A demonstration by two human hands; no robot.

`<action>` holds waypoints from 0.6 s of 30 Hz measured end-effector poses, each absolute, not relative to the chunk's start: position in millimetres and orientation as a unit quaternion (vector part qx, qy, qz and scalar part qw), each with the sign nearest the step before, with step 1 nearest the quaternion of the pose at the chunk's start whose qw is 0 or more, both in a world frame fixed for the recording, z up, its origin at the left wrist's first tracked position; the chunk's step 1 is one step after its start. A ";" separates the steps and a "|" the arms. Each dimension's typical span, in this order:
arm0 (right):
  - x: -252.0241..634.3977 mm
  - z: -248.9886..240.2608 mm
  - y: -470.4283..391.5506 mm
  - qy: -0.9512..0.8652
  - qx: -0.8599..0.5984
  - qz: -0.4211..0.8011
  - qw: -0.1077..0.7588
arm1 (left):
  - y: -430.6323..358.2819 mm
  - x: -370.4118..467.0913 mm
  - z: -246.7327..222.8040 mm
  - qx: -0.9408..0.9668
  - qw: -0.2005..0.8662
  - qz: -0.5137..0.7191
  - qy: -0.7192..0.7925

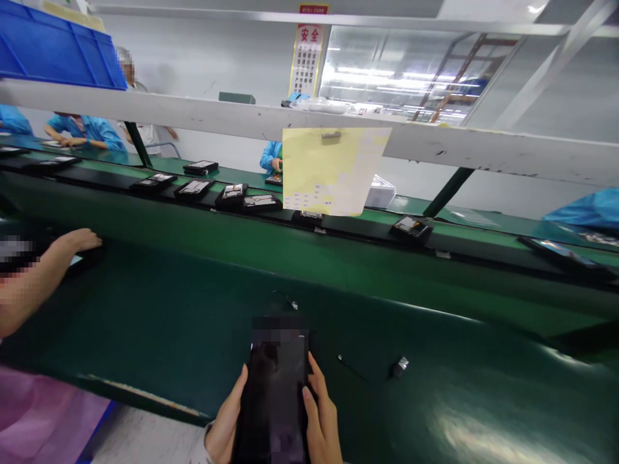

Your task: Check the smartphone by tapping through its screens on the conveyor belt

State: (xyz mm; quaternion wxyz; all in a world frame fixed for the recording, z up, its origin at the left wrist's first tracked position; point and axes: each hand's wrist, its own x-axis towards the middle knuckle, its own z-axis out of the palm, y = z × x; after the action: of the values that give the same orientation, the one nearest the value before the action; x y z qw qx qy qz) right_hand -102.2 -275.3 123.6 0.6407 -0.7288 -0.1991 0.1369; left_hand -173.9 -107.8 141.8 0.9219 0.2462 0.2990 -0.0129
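Note:
A black tablet [275,393] with a dark, glossy screen is held between my two hands near the front edge of the green bench. My left hand [229,409] grips its left side, the thumb along the edge. On the right side, my right hand [320,412] has its thumb by the screen's edge and its fingers against the side. Just beyond the tablet lies a small cable with a shiny end [293,303]. To the right are a thin dark cable [353,367] and a small black block with a silver top [400,367].
At the left, a co-worker's hand [80,241] rests on a dark device. Several opened devices stand in trays [193,188] along the raised black line. A yellow paper sheet [333,171] hangs from the white shelf beam [207,119]. A blue crate [58,48] sits at upper left.

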 end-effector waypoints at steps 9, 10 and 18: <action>-103.3 127.7 -270.4 -0.185 -0.725 0.103 0.655 | -115.1 -170.9 141.7 0.207 0.896 0.073 0.387; -103.1 128.3 -270.3 -0.183 -0.722 0.107 0.659 | -115.1 -170.9 142.8 0.207 0.894 0.075 0.389; -114.6 143.1 -269.4 0.021 -0.654 0.168 0.737 | -113.2 -171.3 191.4 0.127 0.957 -0.096 0.244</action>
State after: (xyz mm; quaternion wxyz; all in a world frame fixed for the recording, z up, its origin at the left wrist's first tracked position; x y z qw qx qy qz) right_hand -114.6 -269.4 143.1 0.7370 -0.6542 0.0213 0.1683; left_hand -171.3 -113.2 191.4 0.9566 0.1267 0.2443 -0.0956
